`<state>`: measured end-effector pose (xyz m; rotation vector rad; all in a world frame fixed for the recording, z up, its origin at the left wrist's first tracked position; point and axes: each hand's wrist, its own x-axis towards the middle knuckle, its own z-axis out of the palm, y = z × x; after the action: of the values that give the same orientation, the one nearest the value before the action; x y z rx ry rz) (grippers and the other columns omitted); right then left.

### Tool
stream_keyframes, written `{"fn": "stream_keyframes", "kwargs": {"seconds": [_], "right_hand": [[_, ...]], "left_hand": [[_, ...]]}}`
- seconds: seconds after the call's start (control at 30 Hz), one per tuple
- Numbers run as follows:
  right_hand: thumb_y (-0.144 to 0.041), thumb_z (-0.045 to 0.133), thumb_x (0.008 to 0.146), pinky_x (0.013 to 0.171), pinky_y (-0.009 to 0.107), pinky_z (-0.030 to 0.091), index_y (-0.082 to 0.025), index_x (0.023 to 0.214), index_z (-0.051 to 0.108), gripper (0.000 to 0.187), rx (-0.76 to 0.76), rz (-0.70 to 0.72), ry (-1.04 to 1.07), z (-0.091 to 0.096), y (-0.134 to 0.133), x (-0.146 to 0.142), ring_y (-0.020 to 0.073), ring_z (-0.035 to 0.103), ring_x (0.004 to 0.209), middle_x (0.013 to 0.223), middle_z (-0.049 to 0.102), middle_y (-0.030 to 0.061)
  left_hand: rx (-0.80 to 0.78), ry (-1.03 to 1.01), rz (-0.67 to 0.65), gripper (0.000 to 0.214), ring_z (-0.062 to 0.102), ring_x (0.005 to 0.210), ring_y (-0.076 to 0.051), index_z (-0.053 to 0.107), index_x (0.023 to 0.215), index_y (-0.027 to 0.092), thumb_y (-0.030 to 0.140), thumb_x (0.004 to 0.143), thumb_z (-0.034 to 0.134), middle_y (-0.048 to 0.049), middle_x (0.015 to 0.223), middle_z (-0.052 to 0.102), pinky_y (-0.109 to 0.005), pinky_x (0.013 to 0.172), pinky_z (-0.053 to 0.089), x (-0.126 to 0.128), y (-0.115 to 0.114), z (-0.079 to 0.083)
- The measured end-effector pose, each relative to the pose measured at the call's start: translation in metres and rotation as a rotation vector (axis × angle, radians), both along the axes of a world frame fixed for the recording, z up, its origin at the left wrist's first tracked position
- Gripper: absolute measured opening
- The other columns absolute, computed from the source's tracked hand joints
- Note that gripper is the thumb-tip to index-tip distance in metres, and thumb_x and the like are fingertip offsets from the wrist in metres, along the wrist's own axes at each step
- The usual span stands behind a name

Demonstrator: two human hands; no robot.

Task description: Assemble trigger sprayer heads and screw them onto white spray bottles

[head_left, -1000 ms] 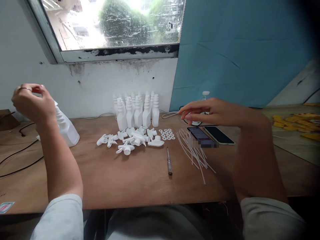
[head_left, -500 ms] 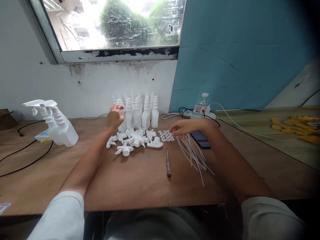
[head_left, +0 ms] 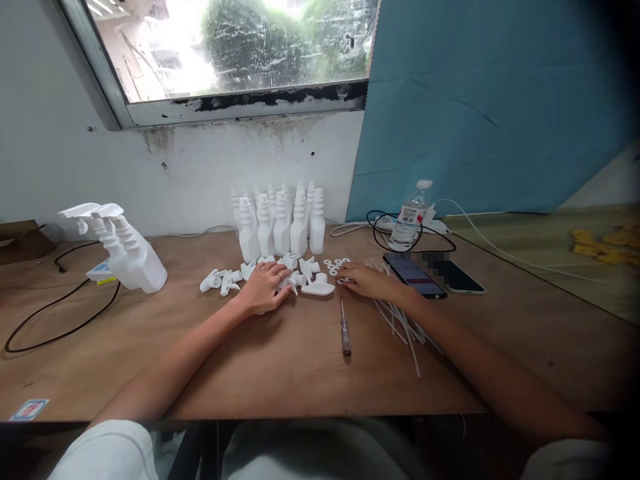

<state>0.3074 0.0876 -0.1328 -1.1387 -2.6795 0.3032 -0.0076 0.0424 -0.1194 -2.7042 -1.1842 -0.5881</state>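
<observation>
The left hand (head_left: 265, 288) is spread, palm down, over the spray heads (head_left: 309, 268), toward the worktop's (head_left: 295, 367) back edge. The right hand (head_left: 369, 281) is nearer to the white washers (head_left: 337, 263), lying at its left; whether it grips one, I cannot tell.

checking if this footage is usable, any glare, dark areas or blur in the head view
Head view: the window is blown out white in patches; head view: the far right edge falls to near black, and the yellow pieces look blurred; head view: soft shadow below the left hand; head view: blocky pixelation over part of the black-screened phone.
</observation>
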Motion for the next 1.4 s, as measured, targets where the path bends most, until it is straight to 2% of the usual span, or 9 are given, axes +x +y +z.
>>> {"fn": "stream_keyframes", "kwargs": {"seconds": [0.13, 0.33, 0.47, 0.57, 0.63, 0.73, 0.9, 1.13, 1.4], "right_hand": [[-0.01, 0.047, 0.085, 0.087, 0.036, 0.043, -0.014, 0.096, 0.064, 0.021, -0.006, -0.019, 0.033, -0.001, 0.0, 0.002, 0.0253, 0.058, 0.097, 0.099, 0.061, 0.0128], [-0.01, 0.048, 0.082, 0.079, 0.032, 0.042, -0.016, 0.089, 0.054, 0.012, 0.023, -0.069, 0.096, -0.006, -0.001, 0.002, 0.022, 0.055, 0.09, 0.096, 0.057, 0.0101], [-0.011, 0.048, 0.081, 0.077, 0.031, 0.041, -0.017, 0.086, 0.052, 0.009, 0.028, -0.064, 0.124, -0.008, 0.0, 0.003, 0.0211, 0.053, 0.087, 0.093, 0.056, 0.0083], [-0.011, 0.048, 0.08, 0.077, 0.031, 0.041, -0.017, 0.086, 0.051, 0.009, 0.02, -0.057, 0.138, -0.009, 0.001, 0.004, 0.0207, 0.053, 0.086, 0.093, 0.056, 0.0077], [-0.011, 0.048, 0.08, 0.076, 0.031, 0.041, -0.017, 0.086, 0.051, 0.009, 0.016, -0.053, 0.144, -0.011, 0.003, 0.005, 0.0206, 0.052, 0.086, 0.092, 0.055, 0.0078], [-0.011, 0.047, 0.08, 0.077, 0.031, 0.04, -0.017, 0.085, 0.05, 0.008, 0.019, -0.046, 0.149, -0.012, 0.003, 0.005, 0.0207, 0.052, 0.086, 0.091, 0.055, 0.0079], [-0.01, 0.047, 0.08, 0.077, 0.031, 0.04, -0.018, 0.084, 0.048, 0.008, 0.035, -0.041, 0.149, -0.009, -0.001, 0.003, 0.0206, 0.051, 0.085, 0.092, 0.054, 0.0076], [-0.01, 0.046, 0.08, 0.076, 0.031, 0.038, -0.018, 0.083, 0.045, 0.009, 0.036, -0.042, 0.134, -0.005, -0.006, 0.001, 0.0207, 0.05, 0.084, 0.09, 0.053, 0.0074], [-0.009, 0.046, 0.081, 0.077, 0.03, 0.04, -0.017, 0.085, 0.048, 0.01, 0.033, -0.077, 0.116, -0.008, -0.008, -0.001, 0.0203, 0.053, 0.086, 0.093, 0.056, 0.0088]], "left_hand": [[-0.023, 0.038, -0.016, 0.045, 0.044, 0.125, -0.03, 0.05, 0.133, 0.017, 0.03, 0.09, 0.046, -0.011, 0.135, 0.054, -0.048, 0.106, 0.032, -0.005, -0.006, 0.0], [0.018, -0.006, -0.025, 0.049, 0.046, 0.121, -0.031, 0.05, 0.132, 0.014, 0.033, 0.087, 0.053, -0.0142, 0.13, 0.055, -0.047, 0.102, 0.037, -0.007, -0.006, 0.001], [0.094, -0.177, -0.059, 0.05, 0.048, 0.119, -0.03, 0.047, 0.134, 0.02, 0.036, 0.088, 0.057, -0.013, 0.127, 0.056, -0.047, 0.102, 0.039, -0.008, -0.007, 0.005], [0.057, -0.434, -0.153, 0.054, 0.052, 0.115, -0.026, 0.044, 0.136, 0.025, 0.035, 0.086, 0.061, -0.0105, 0.126, 0.055, -0.043, 0.1, 0.042, -0.004, -0.017, 0.01], [-0.08, -0.651, -0.215, 0.056, 0.054, 0.112, -0.024, 0.043, 0.136, 0.027, 0.035, 0.084, 0.063, -0.0096, 0.125, 0.054, -0.039, 0.098, 0.045, 0.004, -0.028, 0.012], [-0.437, -0.954, -0.328, 0.052, 0.056, 0.108, -0.023, 0.046, 0.134, 0.029, 0.039, 0.085, 0.062, -0.0088, 0.12, 0.054, -0.036, 0.093, 0.048, 0.019, -0.049, 0.011], [-0.948, -1.184, -0.457, 0.043, 0.061, 0.099, -0.025, 0.055, 0.118, 0.025, 0.045, 0.082, 0.065, -0.0095, 0.113, 0.058, -0.035, 0.084, 0.05, 0.046, -0.077, -0.002], [-1.299, -1.359, -0.426, 0.031, 0.065, 0.088, -0.023, 0.052, 0.103, 0.021, 0.039, 0.082, 0.067, -0.0067, 0.106, 0.056, -0.034, 0.073, 0.054, 0.06, -0.077, -0.019], [-1.41, -1.435, -0.352, 0.035, 0.068, 0.082, -0.022, 0.041, 0.087, 0.019, 0.038, 0.08, 0.07, -0.0033, 0.088, 0.062, -0.037, 0.077, 0.054, 0.062, -0.071, -0.021]]}}
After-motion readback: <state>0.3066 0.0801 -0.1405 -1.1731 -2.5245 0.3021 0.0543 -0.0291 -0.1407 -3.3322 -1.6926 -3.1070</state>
